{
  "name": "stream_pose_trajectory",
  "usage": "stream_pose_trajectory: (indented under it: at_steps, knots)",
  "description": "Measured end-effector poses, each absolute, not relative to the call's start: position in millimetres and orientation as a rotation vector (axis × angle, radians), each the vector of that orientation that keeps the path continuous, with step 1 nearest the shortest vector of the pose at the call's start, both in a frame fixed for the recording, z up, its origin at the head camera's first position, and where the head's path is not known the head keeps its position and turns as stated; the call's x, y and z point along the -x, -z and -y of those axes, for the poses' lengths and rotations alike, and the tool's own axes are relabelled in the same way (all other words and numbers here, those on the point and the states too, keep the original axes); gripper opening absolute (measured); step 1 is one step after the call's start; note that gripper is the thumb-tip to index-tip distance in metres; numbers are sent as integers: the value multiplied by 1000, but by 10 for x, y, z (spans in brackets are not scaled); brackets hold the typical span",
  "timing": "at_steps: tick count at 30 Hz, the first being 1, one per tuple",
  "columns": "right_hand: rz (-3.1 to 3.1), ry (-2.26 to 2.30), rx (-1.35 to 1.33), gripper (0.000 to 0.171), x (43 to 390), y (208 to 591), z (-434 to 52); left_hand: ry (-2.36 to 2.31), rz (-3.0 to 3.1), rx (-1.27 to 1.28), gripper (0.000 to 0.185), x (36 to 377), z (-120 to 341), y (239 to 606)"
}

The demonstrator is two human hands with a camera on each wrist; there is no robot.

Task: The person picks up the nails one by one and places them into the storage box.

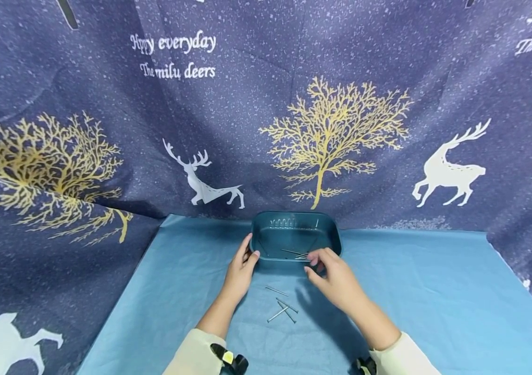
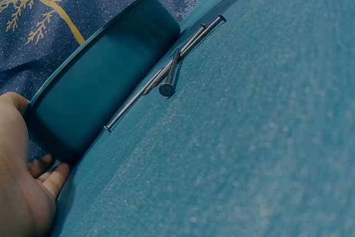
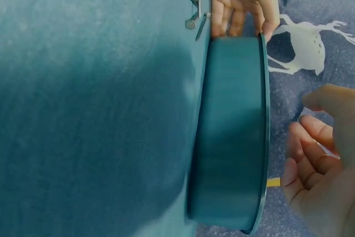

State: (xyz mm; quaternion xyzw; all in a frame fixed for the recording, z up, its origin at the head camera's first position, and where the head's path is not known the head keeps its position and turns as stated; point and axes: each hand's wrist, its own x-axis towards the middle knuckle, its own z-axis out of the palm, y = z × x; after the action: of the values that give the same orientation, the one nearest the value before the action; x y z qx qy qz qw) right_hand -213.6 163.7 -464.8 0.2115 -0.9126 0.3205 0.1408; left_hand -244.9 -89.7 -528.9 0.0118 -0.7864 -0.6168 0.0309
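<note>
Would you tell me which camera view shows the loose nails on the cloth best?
The left wrist view: the nails lie close, heads and shafts distinct, beside the tray. The head view shows them small; the right wrist view catches only their heads at its top edge.

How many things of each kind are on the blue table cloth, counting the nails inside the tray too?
Tray: 1
Nails lying on the cloth: 4
Nails inside the tray: about 3, they overlap so the count is unsure
Total: about 8
</note>
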Motion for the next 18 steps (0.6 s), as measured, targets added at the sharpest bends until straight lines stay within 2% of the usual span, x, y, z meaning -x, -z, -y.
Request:
stream_pose_trajectory:
  at_steps: [18]
  knots:
    - [2638, -858, -782, 24, 2011, 4715, -1585, 1928, 2404, -37, 57, 2457, 899, 5298]
